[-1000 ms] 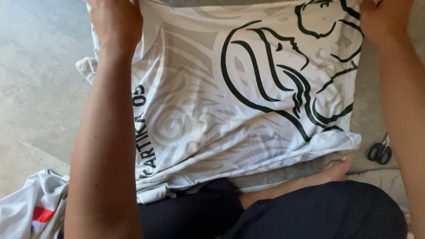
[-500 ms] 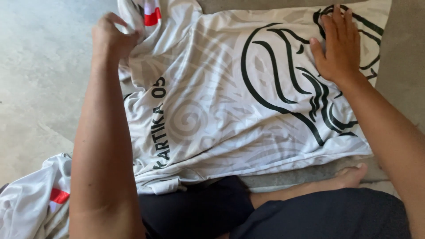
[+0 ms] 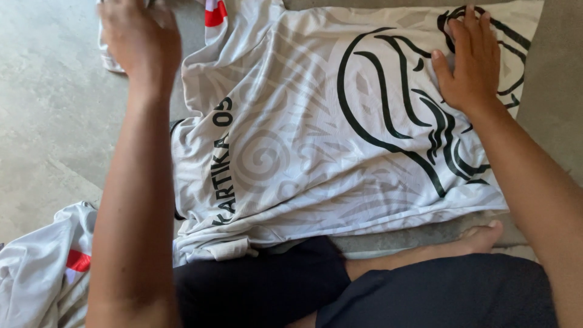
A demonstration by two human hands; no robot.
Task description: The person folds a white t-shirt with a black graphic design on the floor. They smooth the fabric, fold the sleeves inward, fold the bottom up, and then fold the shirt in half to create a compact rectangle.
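Note:
A white shirt point(image 3: 316, 140) with grey swirl patterns, a black line drawing and black lettering lies spread flat in front of me. My right hand point(image 3: 470, 64) rests flat on it, fingers apart, over the black drawing at the upper right. My left hand point(image 3: 139, 39) is at the upper left, palm down on the shirt's sleeve point(image 3: 206, 18), which has a red patch; whether it grips the cloth I cannot tell. My crossed legs in dark shorts point(image 3: 388, 291) and a bare foot point(image 3: 483, 234) are at the bottom.
Another white garment with a red patch point(image 3: 42, 273) lies crumpled at the lower left on the grey concrete floor point(image 3: 54, 121). A grey mat point(image 3: 552, 91) lies under the shirt and shows at the right.
My right hand came down onto the printed drawing and now lies flat on it. My left hand moved up and left along the sleeve. The view shifted, so the shirt sits lower in frame.

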